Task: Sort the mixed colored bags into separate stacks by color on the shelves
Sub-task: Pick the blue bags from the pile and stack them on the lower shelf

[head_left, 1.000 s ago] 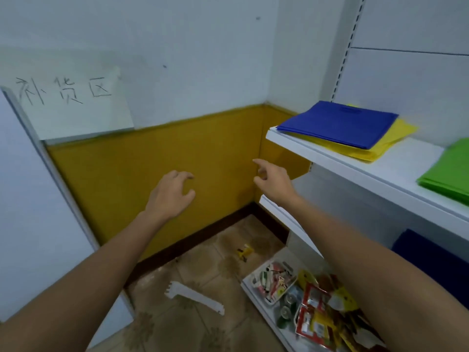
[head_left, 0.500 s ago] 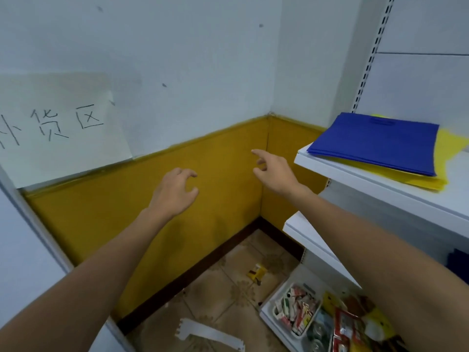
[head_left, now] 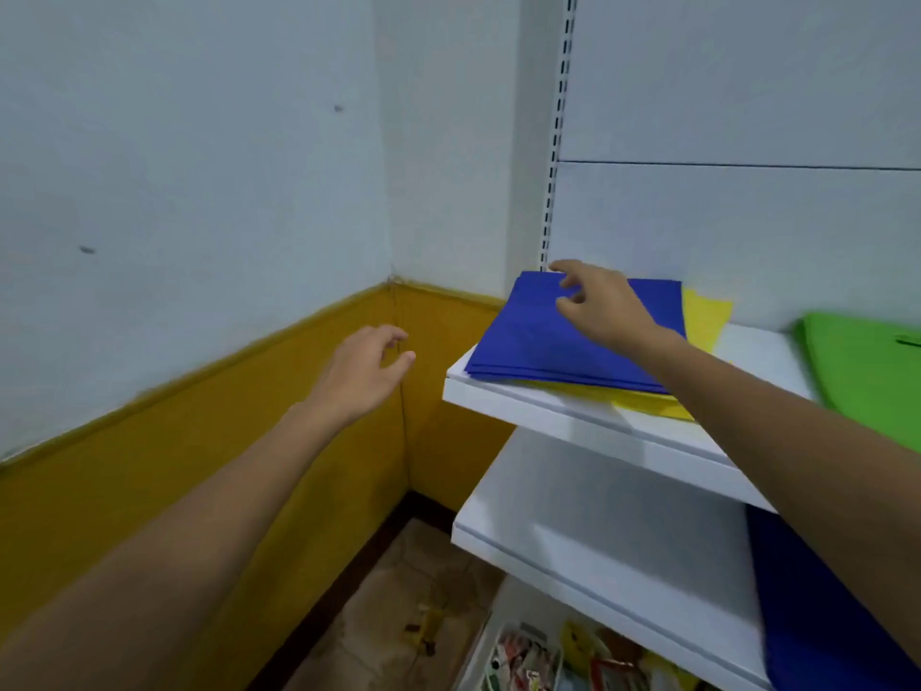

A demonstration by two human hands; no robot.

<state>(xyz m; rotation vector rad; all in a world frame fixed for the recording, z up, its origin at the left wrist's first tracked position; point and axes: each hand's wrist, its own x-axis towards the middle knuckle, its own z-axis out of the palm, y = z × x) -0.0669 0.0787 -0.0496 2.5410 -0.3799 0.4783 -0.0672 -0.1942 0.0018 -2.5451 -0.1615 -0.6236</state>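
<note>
A flat blue bag (head_left: 528,336) lies on top of a yellow bag (head_left: 705,316) at the left end of the upper white shelf (head_left: 558,416). My right hand (head_left: 598,304) hovers over the far part of the blue bag, fingers spread and loosely bent, holding nothing. My left hand (head_left: 366,369) hangs in the air left of the shelf, in front of the yellow wall corner, fingers loosely curled and empty. A green bag (head_left: 867,371) lies further right on the same shelf. Another blue bag (head_left: 817,605) lies on the lower shelf (head_left: 573,561).
A slotted upright (head_left: 555,137) rises behind the shelves. Snack packets (head_left: 528,660) fill a bin at the bottom. Tiled floor (head_left: 398,615) and a yellow-painted wall base (head_left: 199,441) lie to the left.
My view has swung right towards the shelves. My right hand has moved up and right from mid-air to above the blue bag. My left hand has followed towards the shelf edge.
</note>
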